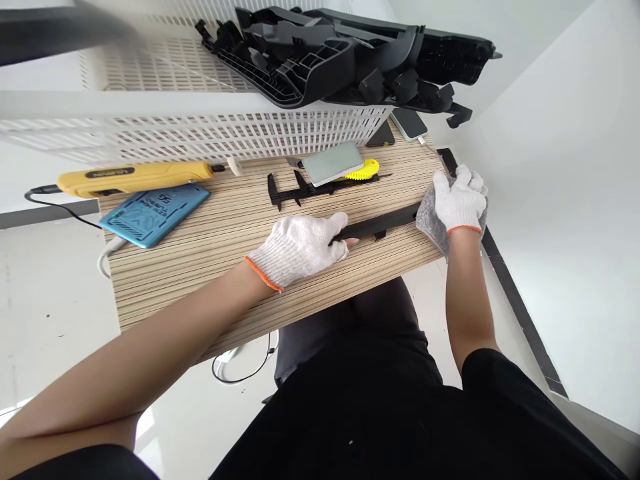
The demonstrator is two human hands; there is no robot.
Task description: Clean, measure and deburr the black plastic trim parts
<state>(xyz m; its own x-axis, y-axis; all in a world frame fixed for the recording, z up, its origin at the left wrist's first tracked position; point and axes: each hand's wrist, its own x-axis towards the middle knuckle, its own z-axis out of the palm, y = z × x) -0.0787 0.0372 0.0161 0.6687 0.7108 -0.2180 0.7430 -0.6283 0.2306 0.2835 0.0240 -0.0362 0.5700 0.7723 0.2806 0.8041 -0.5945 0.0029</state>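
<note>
A striped wooden tabletop (pixel 200 247) carries a yellow tool (pixel 135 179) and blue tablet (pixel 154 213) near its left edge, black calipers (pixel 300 190) and a yellow cutter (pixel 364 171) mid-back, a white basket (pixel 200 127) along the far edge, a black strip (pixel 380 225) toward the right.

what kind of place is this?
Probably a small workbench for finishing moulded plastic parts. A white crate holds black plastic parts, a caliper and yellow knife lie on the bench, and both gloved hands, left and right, grip a black strip.
</note>
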